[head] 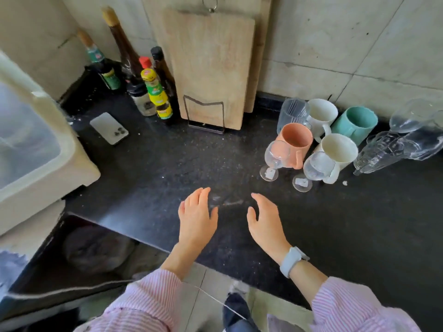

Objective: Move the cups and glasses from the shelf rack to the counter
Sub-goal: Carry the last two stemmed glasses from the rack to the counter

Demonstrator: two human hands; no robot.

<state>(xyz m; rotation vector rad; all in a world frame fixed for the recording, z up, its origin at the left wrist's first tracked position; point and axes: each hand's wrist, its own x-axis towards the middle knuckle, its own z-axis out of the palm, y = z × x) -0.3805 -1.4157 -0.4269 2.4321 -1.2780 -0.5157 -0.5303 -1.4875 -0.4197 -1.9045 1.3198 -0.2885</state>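
Cups and glasses stand grouped on the black counter (167,168) at the right: an orange mug (296,142), a teal mug (354,124), two white mugs (321,116) (338,149), a clear ribbed glass (291,115), two stemmed glasses (275,159) (316,167) and several clear glasses lying at the far right (393,147). My left hand (197,218) and my right hand (265,220) hover palm-down over the counter's front middle, fingers apart, holding nothing. The right wrist wears a pale watch. No shelf rack is in view.
Two wooden cutting boards (211,68) lean on the tiled wall in a wire stand. Several sauce bottles (155,92) stand at the back left beside a phone (109,128). A white appliance (31,140) fills the left. The counter's front edge runs diagonally above the floor.
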